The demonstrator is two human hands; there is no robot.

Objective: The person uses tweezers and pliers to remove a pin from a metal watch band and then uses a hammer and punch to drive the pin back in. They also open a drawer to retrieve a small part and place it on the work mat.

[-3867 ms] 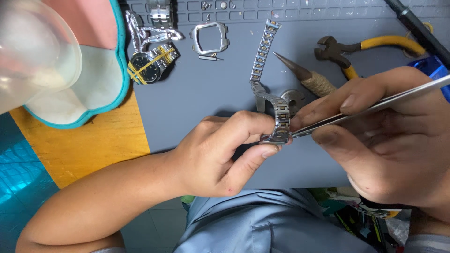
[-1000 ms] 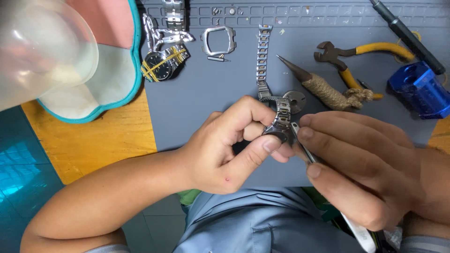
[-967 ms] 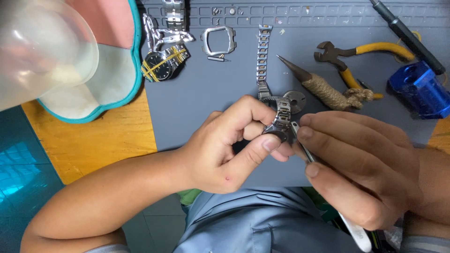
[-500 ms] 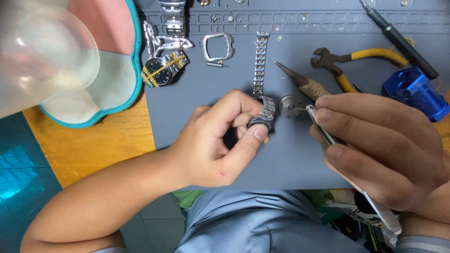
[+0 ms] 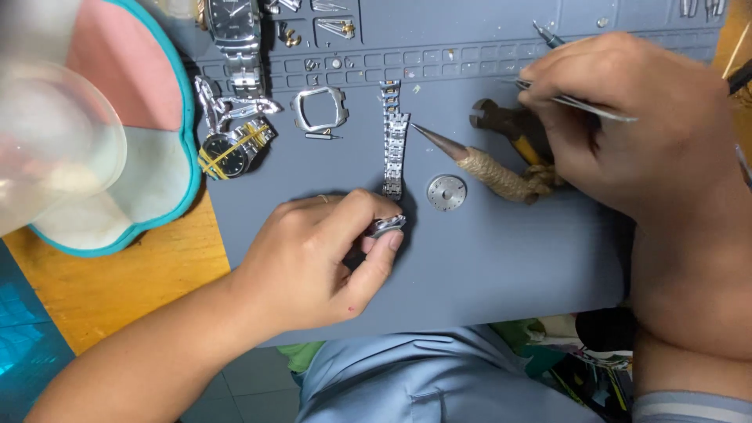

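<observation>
The left hand [image 5: 313,258] pinches a short bracelet piece [image 5: 386,226] just below the upright steel bracelet strip [image 5: 393,139]; the right hand [image 5: 634,125], well apart, grips tweezers [image 5: 580,102].

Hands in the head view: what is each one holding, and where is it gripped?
The left hand pinches a small metal watch part between thumb and forefinger. The right hand holds thin tweezers around their middle.

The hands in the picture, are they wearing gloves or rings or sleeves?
No gloves: both hands are bare. The left hand has a thin ring on one finger, and its forearm is uncovered. The right hand shows no ring; a striped grey cuff sits at the bottom corner.
</observation>
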